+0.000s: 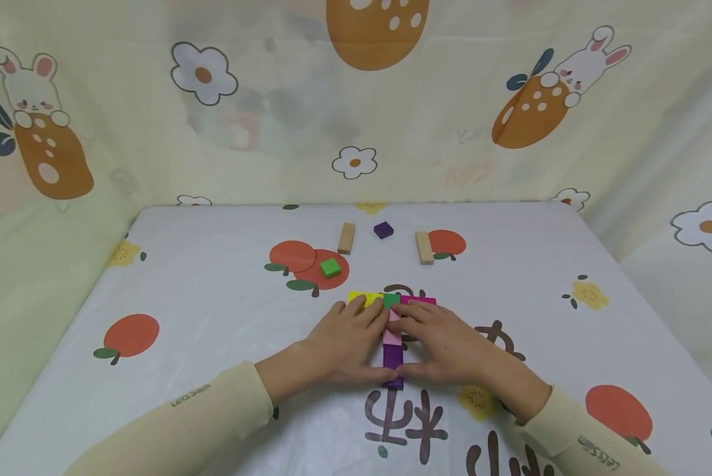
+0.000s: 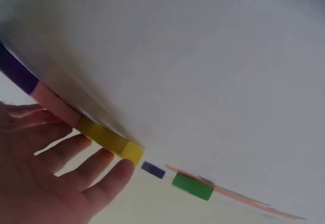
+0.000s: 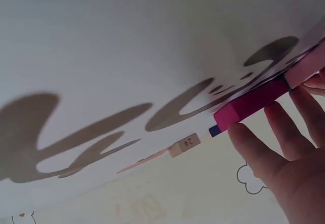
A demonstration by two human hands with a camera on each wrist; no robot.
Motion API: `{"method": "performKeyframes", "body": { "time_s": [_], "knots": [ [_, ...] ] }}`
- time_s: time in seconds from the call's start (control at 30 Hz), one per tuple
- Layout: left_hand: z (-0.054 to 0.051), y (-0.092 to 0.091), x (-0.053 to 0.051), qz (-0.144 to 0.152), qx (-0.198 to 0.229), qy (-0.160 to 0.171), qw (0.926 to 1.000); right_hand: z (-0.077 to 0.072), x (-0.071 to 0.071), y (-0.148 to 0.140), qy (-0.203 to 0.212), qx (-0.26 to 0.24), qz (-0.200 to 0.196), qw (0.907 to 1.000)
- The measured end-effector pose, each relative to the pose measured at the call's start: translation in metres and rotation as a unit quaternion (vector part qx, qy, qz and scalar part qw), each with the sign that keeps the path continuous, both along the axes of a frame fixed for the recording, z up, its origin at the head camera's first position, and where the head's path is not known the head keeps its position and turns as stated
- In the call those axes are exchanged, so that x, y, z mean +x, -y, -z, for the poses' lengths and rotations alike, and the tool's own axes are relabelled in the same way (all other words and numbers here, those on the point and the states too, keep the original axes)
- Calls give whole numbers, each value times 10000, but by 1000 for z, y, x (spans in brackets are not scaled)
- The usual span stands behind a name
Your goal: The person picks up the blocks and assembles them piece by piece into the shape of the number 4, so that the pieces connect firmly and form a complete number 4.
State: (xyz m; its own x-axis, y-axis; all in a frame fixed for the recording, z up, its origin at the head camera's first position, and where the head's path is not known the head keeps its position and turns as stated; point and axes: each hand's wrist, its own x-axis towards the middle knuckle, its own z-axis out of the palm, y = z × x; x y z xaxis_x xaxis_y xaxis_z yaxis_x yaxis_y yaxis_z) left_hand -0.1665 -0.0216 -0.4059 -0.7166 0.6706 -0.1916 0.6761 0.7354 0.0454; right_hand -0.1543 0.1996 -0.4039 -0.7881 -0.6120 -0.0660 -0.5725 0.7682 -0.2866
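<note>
Your left hand [image 1: 345, 338] and right hand [image 1: 441, 338], fingers extended and clasping nothing, touch the T of blocks [image 1: 393, 359] on the tabletop [image 1: 213, 297], probably to align its edges. Some joints seem hidden.

Smooth coloured blocks [image 1: 393, 358], pale blocks [image 1: 424, 248] of bare-looking wood — a faintly glossy, plastic-looking tablecloth [image 1: 213, 297]

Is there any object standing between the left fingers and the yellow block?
No, nothing visible stands between them: the left fingers appear to touch the yellow block. The loose green block lies beyond it, out of the way.
</note>
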Motion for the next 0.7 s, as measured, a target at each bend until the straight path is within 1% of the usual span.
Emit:
{"method": "performKeyframes", "body": {
  "time_s": [0.13,0.3,0.53,0.6,0.7],
  "knots": [
    [1,-1,-1,24,-55,-62,10000,-2,-1,1,74,17,34,10000],
    [3,-1,-2,31,-92,-62,9999,-9,-4,2,125,18,-63,9999],
    [1,0,-1,32,-115,-44,9999,-17,-12,6,275,107,-66,9995],
    [1,0,-1,55,-125,-67,9999,-18,-15,5,301,78,5,9995],
    [1,0,-1,88,-139,-129,9998,-18,-22,4,423,42,253,9988]
  ]
}}
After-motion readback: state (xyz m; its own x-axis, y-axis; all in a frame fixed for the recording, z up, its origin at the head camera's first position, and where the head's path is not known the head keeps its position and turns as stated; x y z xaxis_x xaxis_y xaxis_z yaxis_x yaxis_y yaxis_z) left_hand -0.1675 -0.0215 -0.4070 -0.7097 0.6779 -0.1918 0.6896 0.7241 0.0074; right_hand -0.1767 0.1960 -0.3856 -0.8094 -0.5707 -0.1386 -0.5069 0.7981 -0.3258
